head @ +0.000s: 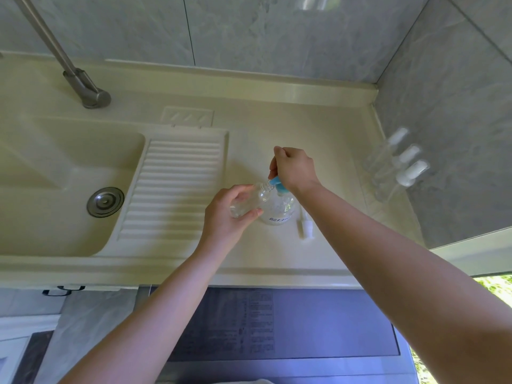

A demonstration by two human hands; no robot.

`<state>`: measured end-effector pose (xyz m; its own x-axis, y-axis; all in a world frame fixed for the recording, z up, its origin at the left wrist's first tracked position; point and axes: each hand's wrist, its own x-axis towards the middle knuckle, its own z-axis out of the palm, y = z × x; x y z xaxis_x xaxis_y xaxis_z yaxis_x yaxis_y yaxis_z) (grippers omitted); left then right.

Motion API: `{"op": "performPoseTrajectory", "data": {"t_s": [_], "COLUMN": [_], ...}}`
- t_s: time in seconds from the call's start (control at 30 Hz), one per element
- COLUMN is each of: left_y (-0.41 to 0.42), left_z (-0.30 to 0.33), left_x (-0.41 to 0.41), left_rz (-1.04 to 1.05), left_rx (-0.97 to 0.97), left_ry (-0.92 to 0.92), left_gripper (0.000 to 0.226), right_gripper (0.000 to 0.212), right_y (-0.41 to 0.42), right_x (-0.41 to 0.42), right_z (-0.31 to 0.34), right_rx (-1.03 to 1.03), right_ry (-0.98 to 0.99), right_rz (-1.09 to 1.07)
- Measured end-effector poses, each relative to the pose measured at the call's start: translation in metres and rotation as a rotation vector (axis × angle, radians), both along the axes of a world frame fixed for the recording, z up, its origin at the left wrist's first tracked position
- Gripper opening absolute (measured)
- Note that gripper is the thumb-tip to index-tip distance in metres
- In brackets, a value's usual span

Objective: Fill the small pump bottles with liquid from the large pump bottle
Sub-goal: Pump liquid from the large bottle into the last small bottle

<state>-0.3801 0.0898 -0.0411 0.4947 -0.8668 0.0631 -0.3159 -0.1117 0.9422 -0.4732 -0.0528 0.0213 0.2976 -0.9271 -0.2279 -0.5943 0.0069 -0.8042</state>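
Note:
A large clear pump bottle (279,210) with a blue pump head (277,182) stands on the cream counter (318,134). My right hand (295,169) is closed over the pump head from above. My left hand (230,217) holds a small clear bottle (253,200), tilted, with its open neck up against the blue spout. A white pump cap (304,227) lies loose on the counter just right of the large bottle. Three small clear bottles with white caps (399,162) stand at the counter's right edge by the wall.
A sink basin (55,176) with a metal drain (105,202) lies to the left, with a ribbed washboard slope (171,187) beside it. A metal faucet (83,87) rises at the back left. Tiled walls close the back and right. A blue-grey appliance top (277,322) sits below the counter's front edge.

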Motion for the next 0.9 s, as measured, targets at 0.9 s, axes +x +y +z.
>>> {"op": "performPoseTrajectory", "data": {"t_s": [0.9], "left_y": [-0.001], "left_z": [0.001], "left_x": [0.008], "left_rz": [0.031], "left_rx": [0.018], "left_ry": [-0.027], "left_gripper": [0.045], "right_gripper": [0.041], "right_y": [0.007], "right_x": [0.011], "right_z": [0.000], "right_rx": [0.033], "right_ry": [0.004], "right_rz": [-0.083]}}
